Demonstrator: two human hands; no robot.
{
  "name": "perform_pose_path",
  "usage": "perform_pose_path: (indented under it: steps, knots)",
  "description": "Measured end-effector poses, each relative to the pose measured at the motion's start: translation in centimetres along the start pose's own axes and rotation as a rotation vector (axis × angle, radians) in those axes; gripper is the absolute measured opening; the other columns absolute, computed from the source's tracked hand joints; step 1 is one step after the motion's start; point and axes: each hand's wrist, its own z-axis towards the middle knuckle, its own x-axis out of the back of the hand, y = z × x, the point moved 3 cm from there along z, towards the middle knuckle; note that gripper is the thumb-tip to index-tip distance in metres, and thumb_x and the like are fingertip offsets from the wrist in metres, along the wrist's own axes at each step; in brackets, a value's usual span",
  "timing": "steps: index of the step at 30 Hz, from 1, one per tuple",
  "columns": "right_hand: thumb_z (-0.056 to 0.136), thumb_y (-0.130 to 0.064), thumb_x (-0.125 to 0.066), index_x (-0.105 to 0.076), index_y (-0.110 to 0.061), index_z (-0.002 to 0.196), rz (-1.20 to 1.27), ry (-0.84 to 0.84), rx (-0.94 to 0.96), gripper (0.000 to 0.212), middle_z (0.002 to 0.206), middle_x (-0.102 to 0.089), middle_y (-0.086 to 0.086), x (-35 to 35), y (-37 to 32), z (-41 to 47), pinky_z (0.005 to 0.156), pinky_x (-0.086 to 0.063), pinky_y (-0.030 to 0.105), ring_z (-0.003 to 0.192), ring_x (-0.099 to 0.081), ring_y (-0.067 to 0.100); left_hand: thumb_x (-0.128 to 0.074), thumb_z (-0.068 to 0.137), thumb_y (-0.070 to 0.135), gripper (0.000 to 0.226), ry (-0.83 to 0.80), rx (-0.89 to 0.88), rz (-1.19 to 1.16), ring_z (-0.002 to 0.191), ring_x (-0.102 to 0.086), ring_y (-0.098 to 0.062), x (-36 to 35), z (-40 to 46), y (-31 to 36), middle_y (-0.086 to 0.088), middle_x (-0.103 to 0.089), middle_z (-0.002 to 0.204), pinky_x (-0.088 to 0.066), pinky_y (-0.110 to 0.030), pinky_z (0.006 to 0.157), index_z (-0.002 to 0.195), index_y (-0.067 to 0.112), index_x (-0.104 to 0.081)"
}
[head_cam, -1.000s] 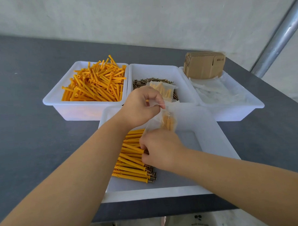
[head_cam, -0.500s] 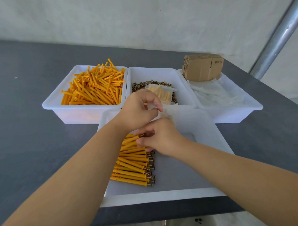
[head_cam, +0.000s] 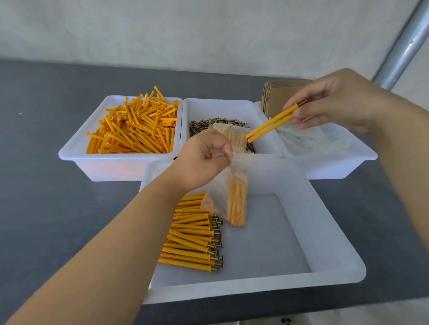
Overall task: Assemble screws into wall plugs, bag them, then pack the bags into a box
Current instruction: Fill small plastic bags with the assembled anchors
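Plugs with screws already in them (head_cam: 194, 233) lie stacked in a row along the left side of the nearest white tray (head_cam: 261, 286), screw heads pointing right, at the near edge of the dark worktop (head_cam: 40, 205). Above that tray the left hand (head_cam: 203, 160) is curled closed, its fingers and thumb pinching the top of a clear plastic bag (head_cam: 231, 198) that hangs down with several orange plugs inside, its bottom just over the tray floor. Farther back and to the right, the right hand (head_cam: 337, 102) pinches two assembled plugs (head_cam: 271, 124) by their screw-head ends between thumb and fingers, the remaining fingers loosely bent; the pair slants down-left, tips above the middle tray (head_cam: 218, 106). That tray holds loose screws (head_cam: 207, 125) and a filled bag (head_cam: 232, 135) lying on them. To its left a tray (head_cam: 74, 152) is heaped with bare orange plugs (head_cam: 134, 131); to its right another tray (head_cam: 342, 167) contains empty clear bags (head_cam: 312, 142), with flat cardboard boxes (head_cam: 279, 94) standing at its far end.
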Motion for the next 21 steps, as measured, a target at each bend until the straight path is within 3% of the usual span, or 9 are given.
perform_pose_path:
  steps: [4, 12, 14, 18, 21]
  knots:
    - [0.081, 0.008, -0.071, -0.077, -0.012, 0.09, -0.153, -0.147, -0.02, 0.023, 0.087, -0.075, 0.014, -2.7, -0.3, 2.6, 0.08, -0.061, 0.033, 0.09, -0.074, 0.024, -0.056, 0.073, 0.006, 0.02, -0.009, 0.009, -0.008, 0.086, -0.061, -0.024, -0.1, -0.2, -0.1, -0.008, -0.058, 0.093, -0.052, -0.055, 0.076, 0.072, 0.025, -0.063]
    - [0.08, -0.008, -0.078, -0.078, -0.021, 0.099, -0.574, -0.584, -0.05, 0.023, 0.086, -0.077, -0.002, -9.5, -1.6, 4.2, 0.075, -0.06, 0.025, 0.085, -0.073, 0.012, -0.059, 0.072, 0.008, 0.02, 0.014, -0.027, 0.019, 0.089, -0.059, -0.023, 0.0, 0.0, 0.3, -0.011, -0.058, 0.092, -0.052, -0.046, 0.082, 0.07, 0.027, -0.063]
    - [0.082, -0.006, -0.075, -0.076, -0.019, 0.104, -0.572, -0.563, -0.041, 0.025, 0.089, -0.077, -0.004, -9.6, -1.6, 4.3, 0.074, -0.06, 0.024, 0.085, -0.072, 0.008, -0.059, 0.072, 0.008, 0.018, 0.042, -0.026, 0.008, 0.087, -0.058, -0.02, 0.1, 0.1, 0.2, -0.009, -0.057, 0.092, -0.051, -0.044, 0.08, 0.07, 0.026, -0.062]
    - [0.087, 0.007, -0.059, -0.069, -0.012, 0.111, -0.334, -0.499, -0.104, 0.032, 0.097, -0.075, 0.005, -9.1, -0.9, 4.0, 0.07, -0.06, 0.027, 0.089, -0.073, 0.013, -0.061, 0.075, -0.003, 0.021, 0.063, -0.039, 0.018, 0.089, -0.058, -0.025, 0.1, 0.2, 0.0, -0.013, -0.058, 0.091, -0.051, -0.047, 0.081, 0.073, 0.018, -0.064]
    - [0.086, 0.008, -0.058, -0.071, -0.013, 0.099, -0.427, -0.504, -0.084, 0.028, 0.089, -0.073, 0.004, -10.0, 0.1, 3.0, 0.071, -0.062, 0.031, 0.085, -0.069, 0.012, -0.059, 0.073, 0.003, 0.012, 0.071, -0.041, 0.028, 0.087, -0.059, -0.028, 0.1, 0.2, -0.1, -0.016, -0.059, 0.091, -0.051, -0.047, 0.079, 0.073, 0.013, -0.065]
